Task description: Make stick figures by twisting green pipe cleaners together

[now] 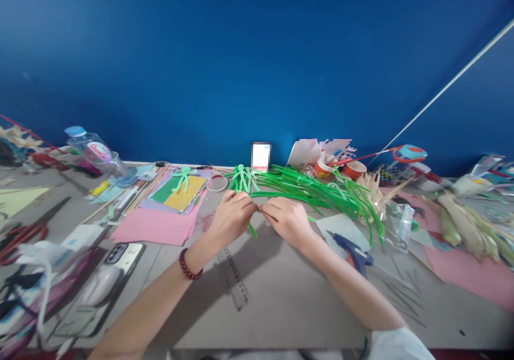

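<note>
Left hand (236, 213), right hand (286, 218) pinched narrow, contents unclear; green stem (252, 229) slants eleven-to-five o'clock; grey table (281, 306); blue wall (249, 66) twelve o'clock.

Evenly lit, shadows under forearms, edges blurred and stretched

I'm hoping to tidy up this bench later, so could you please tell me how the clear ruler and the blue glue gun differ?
The ruler is see-through with dark markings, while the glue gun has a solid blue body. The ruler is a flat, straight strip; the glue gun is bulkier, with a pointed nozzle. The ruler lies on bare table, whereas the glue gun's nozzle rests over a white sheet. Both lie at a slant.
</note>
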Demonstrator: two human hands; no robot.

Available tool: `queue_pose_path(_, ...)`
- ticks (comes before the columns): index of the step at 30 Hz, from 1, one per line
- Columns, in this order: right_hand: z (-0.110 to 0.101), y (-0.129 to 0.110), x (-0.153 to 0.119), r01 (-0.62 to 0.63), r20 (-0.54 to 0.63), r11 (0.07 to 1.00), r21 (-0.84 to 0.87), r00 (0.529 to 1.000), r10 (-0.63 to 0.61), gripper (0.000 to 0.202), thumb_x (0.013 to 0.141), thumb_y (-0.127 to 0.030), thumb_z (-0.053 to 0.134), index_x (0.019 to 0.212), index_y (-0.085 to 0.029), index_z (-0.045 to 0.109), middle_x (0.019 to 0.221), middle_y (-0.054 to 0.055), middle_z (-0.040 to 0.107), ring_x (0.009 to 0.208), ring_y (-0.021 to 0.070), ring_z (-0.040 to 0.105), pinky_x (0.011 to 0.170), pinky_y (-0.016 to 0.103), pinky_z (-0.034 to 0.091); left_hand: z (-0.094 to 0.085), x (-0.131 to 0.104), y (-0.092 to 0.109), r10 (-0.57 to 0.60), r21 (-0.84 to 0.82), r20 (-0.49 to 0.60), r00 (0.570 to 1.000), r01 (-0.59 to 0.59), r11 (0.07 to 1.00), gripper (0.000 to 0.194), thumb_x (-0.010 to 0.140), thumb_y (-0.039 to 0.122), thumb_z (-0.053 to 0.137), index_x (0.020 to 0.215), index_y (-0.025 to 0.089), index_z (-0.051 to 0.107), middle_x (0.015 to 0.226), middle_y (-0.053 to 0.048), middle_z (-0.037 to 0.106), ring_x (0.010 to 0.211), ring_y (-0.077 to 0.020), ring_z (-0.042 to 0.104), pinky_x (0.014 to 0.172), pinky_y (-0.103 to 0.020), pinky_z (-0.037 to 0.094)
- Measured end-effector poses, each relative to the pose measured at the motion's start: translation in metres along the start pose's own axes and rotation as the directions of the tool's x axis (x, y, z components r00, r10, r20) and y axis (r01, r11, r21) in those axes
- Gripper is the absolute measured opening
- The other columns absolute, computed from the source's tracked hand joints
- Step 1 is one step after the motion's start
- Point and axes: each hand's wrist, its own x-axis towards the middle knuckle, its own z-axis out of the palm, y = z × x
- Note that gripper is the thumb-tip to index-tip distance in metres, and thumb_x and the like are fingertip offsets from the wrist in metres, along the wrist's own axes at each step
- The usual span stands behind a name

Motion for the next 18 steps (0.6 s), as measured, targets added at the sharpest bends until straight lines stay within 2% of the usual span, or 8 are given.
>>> queue_pose_path(3, -0.003, 0.005, 0.003, -0.017, -0.054, 0.992, 0.125, 0.998, 0.024, 0.024, 0.091, -0.026, 0.049, 0.081, -0.022, 0.071, 0.077, 0.005, 0.068, 0.076, 0.0157, 0.058, 0.068, 0.025, 0.039, -0.003, 0.001, 0.000, 0.033, -0.045, 0.020, 0.999, -0.032, 0.998, 0.021, 0.087, 0.008, 0.043, 0.082, 0.018, 0.061, 0.073, -0.002, 0.064, 0.078, -0.0164, 0.056, 0.073, -0.034, 0.031)
queue_pose_path(6, -0.007, 0.008, 0.006, -0.071, -0.090, 0.949, 0.307, 0.991, 0.103, 0.018, 0.087, -0.026, 0.055, 0.082, -0.023, 0.072, 0.081, 0.005, 0.070, 0.080, 0.0170, 0.060, 0.073, 0.026, 0.043, -0.007, 0.003, 0.000, 0.060, -0.111, 0.002, 0.998, -0.060, 0.992, 0.019, 0.087, 0.010, 0.045, 0.085, 0.019, 0.062, 0.077, -0.002, 0.066, 0.079, -0.0158, 0.057, 0.073, -0.034, 0.032)
queue_pose_path(8, -0.010, 0.009, 0.008, -0.121, -0.081, 0.895, 0.430, 0.982, 0.171, 0.015, 0.084, -0.027, 0.059, 0.079, -0.022, 0.073, 0.079, 0.005, 0.070, 0.077, 0.0174, 0.061, 0.072, 0.027, 0.044, -0.010, 0.004, 0.000, 0.061, -0.163, -0.020, 0.998, -0.064, 0.985, 0.017, 0.087, 0.012, 0.047, 0.085, 0.020, 0.062, 0.077, -0.001, 0.067, 0.079, -0.0152, 0.057, 0.074, -0.033, 0.033)
queue_pose_path(10, -0.010, 0.010, 0.011, -0.195, -0.022, 0.816, 0.544, 0.969, 0.246, 0.016, 0.081, -0.031, 0.062, 0.076, -0.021, 0.073, 0.075, 0.005, 0.070, 0.072, 0.0173, 0.061, 0.068, 0.028, 0.045, -0.012, 0.005, 0.001, 0.046, -0.228, -0.040, 0.998, -0.054, 0.972, 0.014, 0.087, 0.015, 0.050, 0.082, 0.020, 0.062, 0.076, 0.000, 0.067, 0.078, -0.0143, 0.058, 0.075, -0.033, 0.034)
queue_pose_path(12, -0.009, 0.013, 0.013, -0.294, 0.098, 0.693, 0.659, 0.946, 0.309, 0.018, 0.078, -0.035, 0.064, 0.072, -0.021, 0.073, 0.072, 0.005, 0.069, 0.067, 0.0164, 0.060, 0.063, 0.027, 0.045, -0.013, 0.005, 0.002, 0.016, -0.275, -0.068, 0.998, -0.034, 0.961, 0.011, 0.086, 0.017, 0.052, 0.080, 0.020, 0.061, 0.074, 0.001, 0.068, 0.078, -0.0138, 0.059, 0.075, -0.033, 0.035)
queue_pose_path(14, -0.005, 0.016, 0.014, -0.410, 0.255, 0.515, 0.753, 0.903, 0.347, 0.022, 0.073, -0.040, 0.067, 0.069, -0.019, 0.073, 0.065, 0.003, 0.066, 0.057, 0.0133, 0.055, 0.055, 0.025, 0.043, -0.013, 0.005, 0.003, -0.020, -0.290, -0.111, 0.994, -0.013, 0.957, 0.008, 0.085, 0.018, 0.055, 0.081, 0.021, 0.061, 0.074, 0.001, 0.068, 0.079, -0.0142, 0.059, 0.075, -0.033, 0.036)
queue_pose_path(16, 0.000, 0.020, 0.013, -0.520, 0.420, 0.298, 0.801, 0.842, 0.338, 0.026, 0.069, -0.042, 0.068, 0.071, -0.016, 0.072, 0.055, 0.000, 0.060, 0.045, 0.0077, 0.043, 0.044, 0.021, 0.033, -0.012, 0.004, 0.004, -0.051, -0.289, -0.164, 0.985, 0.001, 0.957, 0.005, 0.084, 0.019, 0.056, 0.082, 0.022, 0.060, 0.074, 0.001, 0.068, 0.080, -0.0147, 0.060, 0.075, -0.033, 0.037)
queue_pose_path(18, 0.004, 0.022, 0.012, -0.602, 0.561, 0.089, 0.794, 0.781, 0.276, 0.028, 0.068, -0.041, 0.069, 0.073, -0.014, 0.070, 0.050, -0.003, 0.052, 0.038, 0.0035, 0.030, 0.038, 0.019, 0.020, -0.011, 0.003, 0.005, -0.069, -0.281, -0.210, 0.975, 0.008, 0.960, 0.004, 0.083, 0.019, 0.057, 0.083, 0.022, 0.060, 0.074, 0.001, 0.068, 0.079, -0.0149, 0.060, 0.075, -0.033, 0.038)
